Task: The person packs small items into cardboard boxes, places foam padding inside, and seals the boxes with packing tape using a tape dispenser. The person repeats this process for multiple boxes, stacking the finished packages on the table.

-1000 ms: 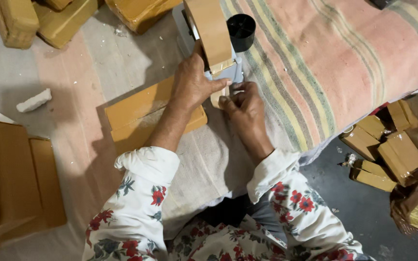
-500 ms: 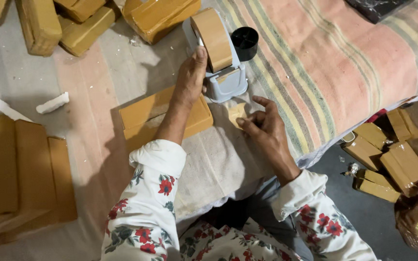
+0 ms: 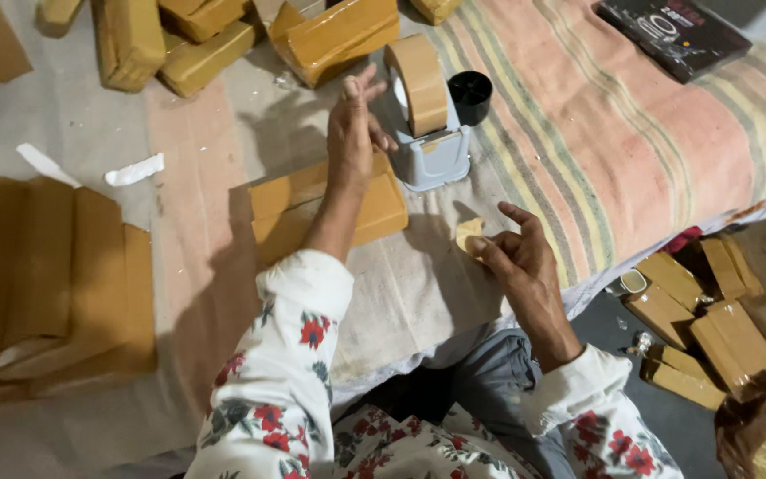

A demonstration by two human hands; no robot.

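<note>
- The left hand [image 3: 354, 124] hangs raised with fingers spread loose, holding nothing, just left of the brown tape roll [image 3: 418, 84] on its grey dispenser [image 3: 436, 155].
- The right hand [image 3: 516, 262] pinches a short strip of tape [image 3: 469, 236] between thumb and fingertips, near the bed's edge.
- The tape-wrapped flat parcel [image 3: 325, 208] lies under the left forearm, left of the dispenser.
- I'd say keep the strip taut and unfolded, and steady the parcel before pressing it down.
</note>
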